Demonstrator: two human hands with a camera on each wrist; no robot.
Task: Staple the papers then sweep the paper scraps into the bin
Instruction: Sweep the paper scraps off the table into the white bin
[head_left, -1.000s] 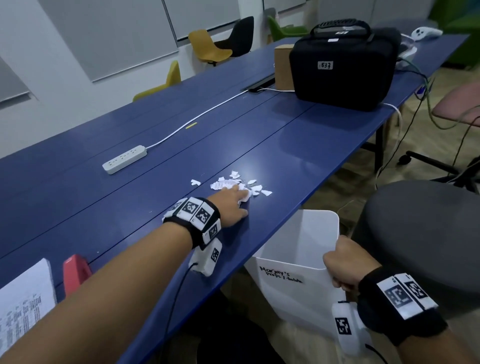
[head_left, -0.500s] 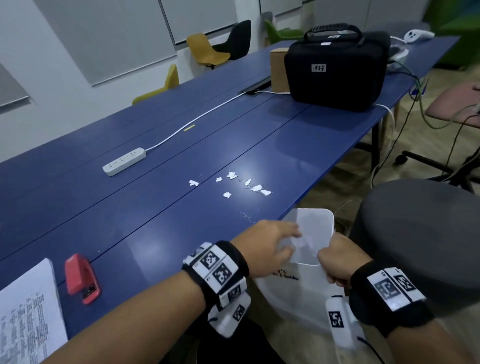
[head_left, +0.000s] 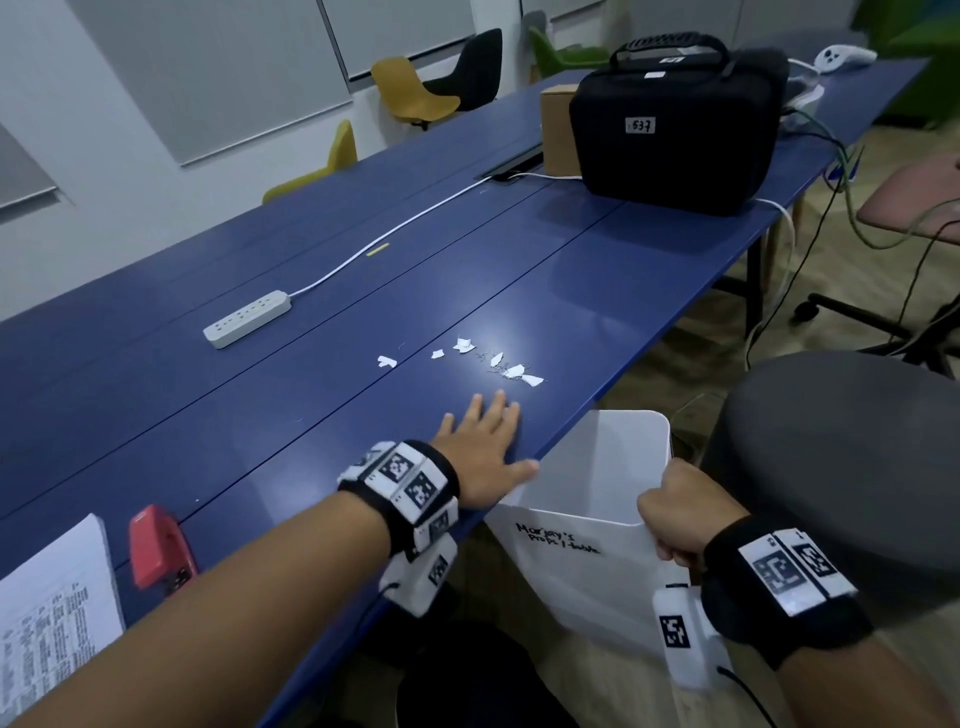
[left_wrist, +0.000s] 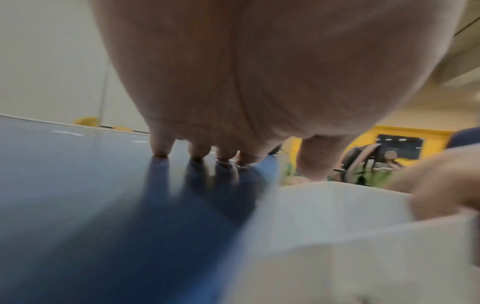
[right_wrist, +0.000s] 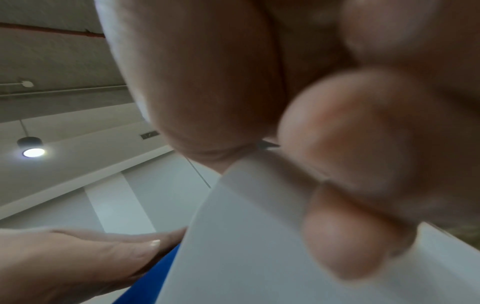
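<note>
**Left hand flat on the worktop, right hand holding the bin at the edge**

The left hand (head_left: 485, 454) lies palm down on the blue worktop (head_left: 311, 415), fingers (left_wrist: 161, 147) straight and slightly spread, their tips touching the surface. Its thumb reaches out over the worktop's near edge toward the bin. The hand holds nothing.

Just beyond its fingertips, a loose row of white paper scraps (head_left: 514, 370) lies scattered near the edge, with one scrap set a little apart to the left. None of them touches the hand.

The right hand (head_left: 680, 512) is clamped on the rim of the white bin (head_left: 597, 467), thumb on one side of the wall and curled fingers (right_wrist: 348, 230) on the other. The bin hangs below the worktop's edge, its open mouth right beside it, with dark handwriting on its near wall.

At the near left, a stack of printed papers (head_left: 52, 623) rests on the worktop, and a red stapler (head_left: 158, 545) lies just beside it. Farther back sit a white power strip (head_left: 247, 318) with its cable, a black carrying case (head_left: 675, 130) and a cardboard box (head_left: 558, 130) next to it.
</note>
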